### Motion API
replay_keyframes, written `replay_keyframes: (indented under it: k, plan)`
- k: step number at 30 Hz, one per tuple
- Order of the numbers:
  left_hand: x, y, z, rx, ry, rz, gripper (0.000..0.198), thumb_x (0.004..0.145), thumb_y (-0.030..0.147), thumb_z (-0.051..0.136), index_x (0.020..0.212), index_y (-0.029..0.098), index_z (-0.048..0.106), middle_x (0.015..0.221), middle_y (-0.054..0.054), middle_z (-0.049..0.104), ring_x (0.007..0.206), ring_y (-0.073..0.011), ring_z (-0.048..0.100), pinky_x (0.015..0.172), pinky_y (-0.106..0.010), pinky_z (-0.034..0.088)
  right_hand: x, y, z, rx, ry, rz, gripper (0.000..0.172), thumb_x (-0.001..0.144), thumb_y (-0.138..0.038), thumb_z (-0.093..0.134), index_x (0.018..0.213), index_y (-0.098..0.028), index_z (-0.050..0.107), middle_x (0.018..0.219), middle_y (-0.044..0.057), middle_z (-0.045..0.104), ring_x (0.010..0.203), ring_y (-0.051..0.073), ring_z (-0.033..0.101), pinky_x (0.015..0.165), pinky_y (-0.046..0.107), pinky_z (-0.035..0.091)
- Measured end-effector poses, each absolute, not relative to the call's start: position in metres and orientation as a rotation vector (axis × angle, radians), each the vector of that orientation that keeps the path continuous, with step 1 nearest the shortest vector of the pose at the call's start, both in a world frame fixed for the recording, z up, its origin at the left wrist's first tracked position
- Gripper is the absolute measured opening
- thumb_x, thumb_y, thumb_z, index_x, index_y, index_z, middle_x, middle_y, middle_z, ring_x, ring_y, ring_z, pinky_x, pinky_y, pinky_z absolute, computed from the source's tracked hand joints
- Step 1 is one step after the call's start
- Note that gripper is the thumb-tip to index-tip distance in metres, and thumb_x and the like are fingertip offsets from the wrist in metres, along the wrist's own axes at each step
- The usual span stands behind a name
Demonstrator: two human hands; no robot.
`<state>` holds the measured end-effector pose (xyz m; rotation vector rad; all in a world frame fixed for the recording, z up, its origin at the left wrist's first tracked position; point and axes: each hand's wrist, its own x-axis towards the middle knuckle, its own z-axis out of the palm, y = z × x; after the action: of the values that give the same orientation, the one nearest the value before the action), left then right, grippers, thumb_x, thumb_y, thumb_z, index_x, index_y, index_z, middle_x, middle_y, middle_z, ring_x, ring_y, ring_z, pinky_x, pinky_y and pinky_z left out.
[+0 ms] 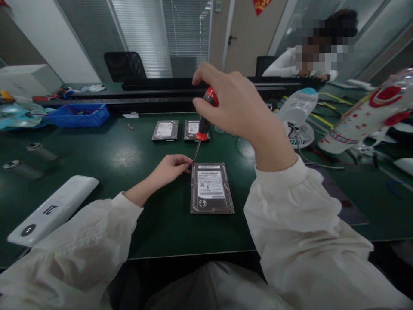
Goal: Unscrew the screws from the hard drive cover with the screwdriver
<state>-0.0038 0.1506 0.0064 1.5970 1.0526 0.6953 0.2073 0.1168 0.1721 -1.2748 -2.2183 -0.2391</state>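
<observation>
A silver hard drive (211, 206) with a white label lies flat on the green table in front of me. My right hand (230, 99) grips a red and black screwdriver (203, 125) by its handle. The shaft slants down, and its tip is at the drive's far left corner. At that same corner are the pinched fingertips of my left hand (174, 168); what is between them, if anything, is too small to make out. Farther back lie two more hard drives, one on the left (165, 130) and one (192, 128) partly hidden behind the screwdriver.
On the left are a white power bank (53, 211), two metal cylinders (41, 151) and a blue tray (79, 116). A white fan (298, 112) and a patterned white bottle (364, 114) are on the right, among cables. Across the table sits another person (287, 62).
</observation>
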Motion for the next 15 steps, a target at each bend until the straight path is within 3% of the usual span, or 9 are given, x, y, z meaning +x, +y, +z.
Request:
replay_keyframes:
  k: [3,7,10,13,15]
  plan:
    - [-0.0019,0.1488,0.0094,1.578,1.074,0.691,0.016,0.094,0.011,0.066,0.098,0.017,0.080,0.097,-0.004,0.083,0.085,-0.0181,0.079,0.082,-0.033,0.062,0.2092,0.1186,0.1714,-1.121,-2.263,-0.063,0.030,0.096,-0.030,0.048,0.125,-0.025,0.056,0.111,0.008,0.070,0.096,0.030,0.062,0.082,0.042,0.040]
    - [-0.0012,0.1487,0.0104,1.570,1.094,0.690,0.016,0.095,0.010,0.066,0.097,0.017,0.080,0.097,-0.004,0.083,0.084,-0.0175,0.079,0.083,-0.032,0.062,0.2084,0.1206,0.1689,-1.136,-2.208,-0.057,0.031,0.101,-0.055,0.051,0.112,-0.027,0.054,0.106,0.009,0.069,0.091,0.030,0.060,0.079,0.043,0.039]
    - [-0.0027,0.1505,0.0077,1.584,1.078,0.688,0.016,0.096,0.011,0.066,0.099,0.018,0.081,0.099,-0.004,0.083,0.085,-0.0176,0.079,0.083,-0.032,0.062,0.2089,0.1193,0.1698,-1.138,-2.212,-0.092,0.019,0.093,-0.038,0.058,0.107,-0.027,0.051,0.109,0.009,0.068,0.094,0.029,0.059,0.082,0.042,0.039]
    - [-0.0030,0.1510,0.0068,1.585,1.071,0.690,0.017,0.096,0.011,0.066,0.099,0.018,0.081,0.100,-0.003,0.083,0.085,-0.0170,0.079,0.083,-0.032,0.062,0.2110,0.1175,0.1721,-1.014,-2.273,0.023,0.025,0.084,-0.023,0.056,0.107,-0.028,0.048,0.114,0.006,0.066,0.092,0.024,0.059,0.083,0.039,0.042]
    - [-0.0020,0.1499,0.0086,1.572,1.078,0.692,0.017,0.095,0.009,0.066,0.098,0.018,0.080,0.098,-0.003,0.083,0.084,-0.0162,0.078,0.082,-0.031,0.061,0.2116,0.1175,0.1724,-0.955,-2.299,0.072,0.024,0.086,-0.024,0.056,0.109,-0.027,0.049,0.116,0.006,0.065,0.093,0.023,0.060,0.085,0.038,0.043]
